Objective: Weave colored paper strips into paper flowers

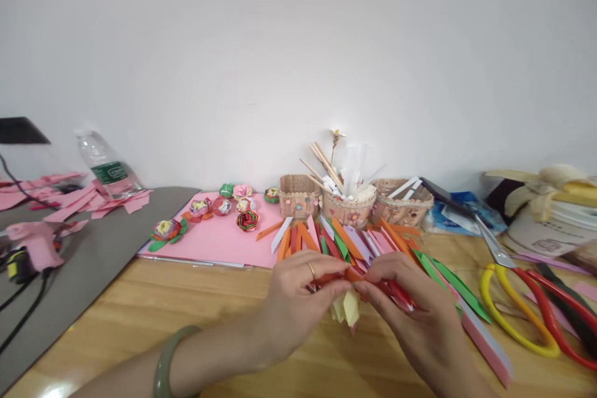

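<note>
My left hand (298,301) and my right hand (415,311) meet above the table, fingertips almost touching. Both pinch an orange-red folded paper piece (354,274) between thumb and forefinger. Pale yellow folded paper petals (346,308) hang below my thumbs, with a pink tip under them; whether they join the orange-red piece is hidden by my fingers. Just beyond my hands lies a spread of folded paper strips (347,239) in orange, red, green, white, pink and lilac. Long green strips (454,283) and a pink strip (487,348) lie beside my right hand.
Several finished paper flowers (247,220) sit on pink paper sheets (214,242) at the left. Woven baskets (298,199) stand against the wall. Red-and-yellow-handled scissors (501,255) lie right. A pink glue gun (37,242) and a plastic bottle (107,165) are far left.
</note>
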The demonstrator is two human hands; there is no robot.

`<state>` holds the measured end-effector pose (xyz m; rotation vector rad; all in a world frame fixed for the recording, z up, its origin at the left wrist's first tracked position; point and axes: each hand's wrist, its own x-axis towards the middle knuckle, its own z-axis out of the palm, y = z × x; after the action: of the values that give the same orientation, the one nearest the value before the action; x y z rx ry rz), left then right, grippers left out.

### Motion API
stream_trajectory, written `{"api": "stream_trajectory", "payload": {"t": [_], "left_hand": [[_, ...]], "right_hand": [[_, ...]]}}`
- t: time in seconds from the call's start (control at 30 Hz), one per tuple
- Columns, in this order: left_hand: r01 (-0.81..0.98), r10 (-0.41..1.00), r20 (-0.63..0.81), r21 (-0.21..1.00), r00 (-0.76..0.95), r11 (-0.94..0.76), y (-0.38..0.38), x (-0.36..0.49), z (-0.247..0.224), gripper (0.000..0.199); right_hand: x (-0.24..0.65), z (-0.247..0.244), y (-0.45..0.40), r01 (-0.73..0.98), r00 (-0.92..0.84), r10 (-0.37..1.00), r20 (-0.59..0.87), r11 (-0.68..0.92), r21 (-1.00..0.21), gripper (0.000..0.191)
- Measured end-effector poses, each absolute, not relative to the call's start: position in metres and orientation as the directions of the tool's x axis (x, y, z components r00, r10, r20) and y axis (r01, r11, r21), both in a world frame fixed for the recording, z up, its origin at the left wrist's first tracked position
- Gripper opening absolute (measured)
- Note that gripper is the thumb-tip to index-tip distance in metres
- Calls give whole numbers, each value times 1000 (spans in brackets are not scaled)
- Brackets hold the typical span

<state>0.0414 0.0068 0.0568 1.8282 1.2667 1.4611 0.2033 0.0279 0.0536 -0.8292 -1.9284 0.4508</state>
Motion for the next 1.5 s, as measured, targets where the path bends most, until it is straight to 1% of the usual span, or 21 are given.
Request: {"api": "stream_trajectory", "payload": {"t": [0.1,0.2,0.3,0.4,0.53,0.7,0.93,1.1,1.17,1.23,1.3,1.37,1.43,1.5], "left_hand": [[379,895,446,831,-17,-407,5,41,59,12],[369,909,417,847,-15,-382,4,41,60,12],[328,906,422,857,-8,-397,3,42,60,9],[279,897,442,860,8,-427,4,41,62,6],[193,918,394,898,44,-395,6,40,62,8],[102,933,345,930,99,-354,7,40,62,12],[81,936,306,943,177,-323,9,37,70,17],[77,968,132,985,214,-152,13,36,75,20],[39,972,59,997,226,-69,14,37,75,22],[1,971,-8,1000,240,8,15,38,74,22],[3,971,-48,999,234,48,16,37,73,21],[33,974,-59,998,218,53,18,36,72,19],[73,976,-41,997,212,26,21,34,72,16],[115,976,-27,993,218,1,23,31,72,15]], "right_hand": [[201,57,27,305,-327,702,633,712,-633,14],[199,59,27,253,-331,744,580,662,-705,12],[200,58,28,218,-339,782,523,606,-765,11],[201,56,30,155,-337,808,483,553,-818,13],[203,54,31,115,-351,842,411,474,-873,16],[202,56,34,74,-383,851,360,416,-906,17],[201,60,33,46,-429,848,311,364,-930,25],[199,58,32,52,-420,843,336,392,-918,24],[199,57,31,76,-404,858,318,378,-923,23],[198,56,30,92,-387,878,282,341,-935,21],[198,56,29,82,-384,891,242,294,-952,21],[197,56,28,50,-393,900,190,228,-972,23],[196,56,28,23,-402,905,139,162,-986,24],[195,57,29,27,-397,910,119,142,-990,22]]}}
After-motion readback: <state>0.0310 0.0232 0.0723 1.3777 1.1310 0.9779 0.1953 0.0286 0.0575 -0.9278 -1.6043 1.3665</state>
